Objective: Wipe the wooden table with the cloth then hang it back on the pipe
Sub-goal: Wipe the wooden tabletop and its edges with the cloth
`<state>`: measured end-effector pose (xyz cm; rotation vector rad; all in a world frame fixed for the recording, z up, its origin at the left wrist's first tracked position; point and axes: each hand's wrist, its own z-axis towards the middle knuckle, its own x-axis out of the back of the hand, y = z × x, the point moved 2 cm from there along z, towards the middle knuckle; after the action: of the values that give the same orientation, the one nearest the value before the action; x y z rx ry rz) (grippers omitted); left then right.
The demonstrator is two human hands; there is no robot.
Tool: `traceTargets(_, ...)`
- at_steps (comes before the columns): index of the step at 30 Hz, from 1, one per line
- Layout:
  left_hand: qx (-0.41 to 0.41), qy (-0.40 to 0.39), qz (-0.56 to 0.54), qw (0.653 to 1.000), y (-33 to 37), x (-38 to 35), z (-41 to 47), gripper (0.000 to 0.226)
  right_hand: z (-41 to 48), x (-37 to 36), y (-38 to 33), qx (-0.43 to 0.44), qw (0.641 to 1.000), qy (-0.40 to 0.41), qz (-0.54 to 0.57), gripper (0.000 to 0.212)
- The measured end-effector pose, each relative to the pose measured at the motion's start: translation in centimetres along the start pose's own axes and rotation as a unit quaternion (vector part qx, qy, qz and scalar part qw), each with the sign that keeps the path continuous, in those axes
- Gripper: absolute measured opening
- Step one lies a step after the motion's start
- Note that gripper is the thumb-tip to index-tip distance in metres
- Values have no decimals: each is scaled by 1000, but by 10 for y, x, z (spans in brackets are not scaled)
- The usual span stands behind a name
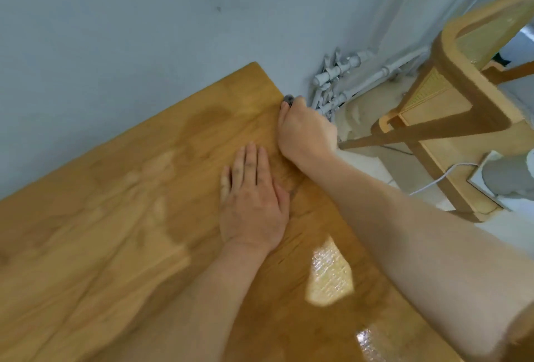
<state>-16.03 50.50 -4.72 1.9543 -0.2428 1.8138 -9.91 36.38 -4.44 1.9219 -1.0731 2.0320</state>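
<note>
The wooden table (115, 231) fills the lower left and shows darker damp patches near its far corner. My left hand (252, 202) lies flat on the tabletop with straight fingers. My right hand (306, 130) is at the table's right edge, near the far corner, with its fingers curled down over the edge. A small dark grey bit of the cloth (288, 99) sticks out past the thumb; the rest of the cloth is hidden in the hand. The grey-painted pipes (338, 72) run along the wall just beyond that hand, low by the floor.
A blue-grey wall (144, 29) borders the table's far side. A wooden chair with cane panels (462, 96) stands to the right, close to the table's edge. A white cable (436, 181) lies on the floor under the chair.
</note>
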Motion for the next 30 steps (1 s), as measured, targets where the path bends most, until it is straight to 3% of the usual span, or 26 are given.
traceTargets(9,3,-16,3,1000,-4,0,7,60,92,-38,-79,107,994,-17,-23,42)
traceTargets(14,7,-14,0,1000,-5,1,6,61,93,-38,-80,104,993,-33,-33,45)
traceTargets(30,-4,30,-14,999,-5,-3,4,54,-132,29,87,-38,998,-19,-39,39)
